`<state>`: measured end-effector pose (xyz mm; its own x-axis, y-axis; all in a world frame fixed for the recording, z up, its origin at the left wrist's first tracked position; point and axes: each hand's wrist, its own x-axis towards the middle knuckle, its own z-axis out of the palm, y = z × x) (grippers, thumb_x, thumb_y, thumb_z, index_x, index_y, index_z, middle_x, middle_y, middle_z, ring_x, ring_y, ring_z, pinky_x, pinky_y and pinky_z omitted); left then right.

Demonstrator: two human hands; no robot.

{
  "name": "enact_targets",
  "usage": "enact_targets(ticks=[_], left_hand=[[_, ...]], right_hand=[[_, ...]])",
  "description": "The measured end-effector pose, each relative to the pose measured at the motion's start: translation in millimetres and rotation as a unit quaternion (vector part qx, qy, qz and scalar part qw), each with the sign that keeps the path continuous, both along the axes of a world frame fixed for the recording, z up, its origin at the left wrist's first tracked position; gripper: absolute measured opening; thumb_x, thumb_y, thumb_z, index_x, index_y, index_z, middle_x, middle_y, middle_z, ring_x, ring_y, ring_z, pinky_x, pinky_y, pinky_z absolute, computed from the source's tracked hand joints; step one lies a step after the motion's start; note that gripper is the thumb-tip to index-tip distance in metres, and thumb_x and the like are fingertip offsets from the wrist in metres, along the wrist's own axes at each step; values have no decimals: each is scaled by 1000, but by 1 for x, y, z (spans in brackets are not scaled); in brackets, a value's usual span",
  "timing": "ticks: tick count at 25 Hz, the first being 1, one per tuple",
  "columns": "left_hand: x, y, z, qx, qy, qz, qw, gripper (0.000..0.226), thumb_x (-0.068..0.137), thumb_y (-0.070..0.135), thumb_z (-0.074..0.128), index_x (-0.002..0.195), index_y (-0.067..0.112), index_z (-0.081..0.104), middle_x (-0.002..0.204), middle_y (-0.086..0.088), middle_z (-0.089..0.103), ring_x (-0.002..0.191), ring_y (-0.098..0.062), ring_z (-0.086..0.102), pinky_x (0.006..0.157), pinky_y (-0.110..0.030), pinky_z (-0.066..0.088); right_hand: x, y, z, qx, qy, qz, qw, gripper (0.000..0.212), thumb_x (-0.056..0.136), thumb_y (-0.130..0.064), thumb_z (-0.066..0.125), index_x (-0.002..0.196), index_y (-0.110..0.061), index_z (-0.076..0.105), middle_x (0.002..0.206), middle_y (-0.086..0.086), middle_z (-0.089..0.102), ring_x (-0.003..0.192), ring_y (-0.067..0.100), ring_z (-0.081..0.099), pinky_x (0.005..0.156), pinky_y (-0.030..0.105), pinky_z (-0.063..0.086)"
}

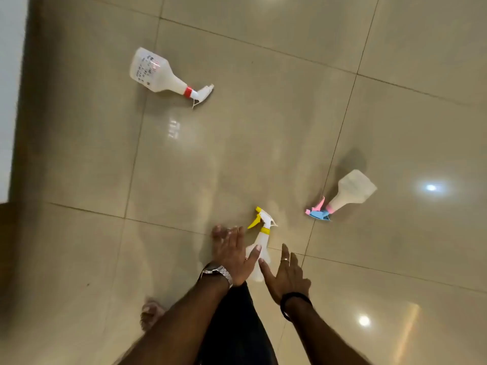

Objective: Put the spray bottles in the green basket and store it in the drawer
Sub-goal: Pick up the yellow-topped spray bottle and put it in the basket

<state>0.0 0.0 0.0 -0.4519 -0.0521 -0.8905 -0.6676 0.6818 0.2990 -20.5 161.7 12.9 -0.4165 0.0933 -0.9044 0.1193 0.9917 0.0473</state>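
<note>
I see the yellow-topped bottle point(261, 248) lying on the floor point(263, 140), right between my two hands. Its long side points away from me, sprayer at the far end. My left hand point(232, 256) and right hand point(286, 277) are both spread flat and hold nothing. The left thumb looks closest to the bottle's body, so I think that hand grabs first.

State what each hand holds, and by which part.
Nothing is held. The left hand and right hand are open, on either side of the yellow-trigger spray bottle lying on the floor.
</note>
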Motion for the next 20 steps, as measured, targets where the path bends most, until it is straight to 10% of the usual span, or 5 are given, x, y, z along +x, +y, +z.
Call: enact_targets(ticks=[4,9,20], left_hand=[[9,19,-46,94,-123,50,987,88,96,69,7,161,11,-8,169,-10,-23,157,-24,-24,126,-49,-16],[16,33,-61,138,-167,203,955,81,99,63,18,163,16,0,172,-4,-8,160,-18,-1,130,-43,1],[-51,-57,121,102,-30,348,931,74,104,58,19,163,15,8,171,-7,11,158,-24,14,128,-42,15]], right_hand=[[18,-7,-45,-55,-42,-266,961,89,88,-78,34,159,-29,11,163,7,30,140,31,42,110,46,39],[19,-30,-74,-84,-100,-601,788,62,97,-63,41,145,-25,38,139,10,57,115,31,61,90,46,55],[-68,-129,72,-194,-34,-416,888,68,97,-55,46,155,-28,22,143,11,54,127,32,54,108,52,44]])
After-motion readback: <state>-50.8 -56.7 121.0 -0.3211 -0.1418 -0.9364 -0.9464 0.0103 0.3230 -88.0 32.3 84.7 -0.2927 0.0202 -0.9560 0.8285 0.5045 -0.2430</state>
